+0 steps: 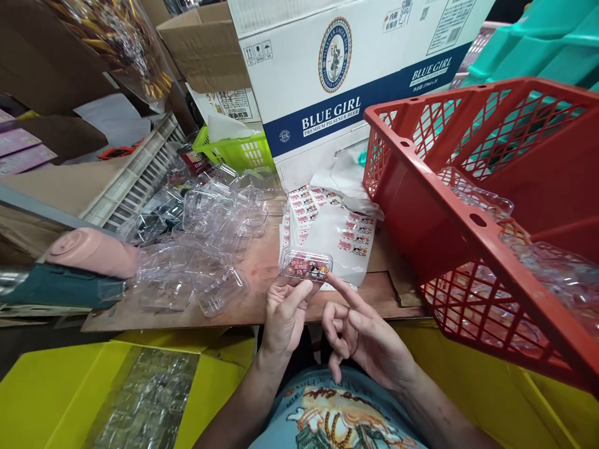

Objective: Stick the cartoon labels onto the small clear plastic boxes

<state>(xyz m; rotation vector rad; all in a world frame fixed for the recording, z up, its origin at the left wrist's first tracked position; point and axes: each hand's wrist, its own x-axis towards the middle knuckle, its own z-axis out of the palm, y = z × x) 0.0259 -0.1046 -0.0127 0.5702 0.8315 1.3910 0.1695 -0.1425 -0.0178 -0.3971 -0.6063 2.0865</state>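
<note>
My left hand (pixel 287 312) grips a small clear plastic box (pixel 292 255) between thumb and fingers, above the front part of the table. A printed sticker (pixel 309 269) with cartoon cats and pink lettering shows on the box. My right hand (pixel 362 333) is beside it, index finger stretched out to the box's right end, the other fingers loosely curled and apart, holding nothing. Just beyond the box lies a stack of sticker sheets (pixel 322 224), with a partly bare backing sheet on top. Left of my hands, many clear plastic boxes (pixel 210 212) are heaped on the table.
A red crate (pixel 468 231) with clear boxes inside stands at the right. A white beer carton (pixel 299 68) and a green basket (pixel 238 149) are behind. A pink bottle (pixel 91 252) lies at the left. Below, a yellow carton (pixel 47 386) holds more clear plastic pieces.
</note>
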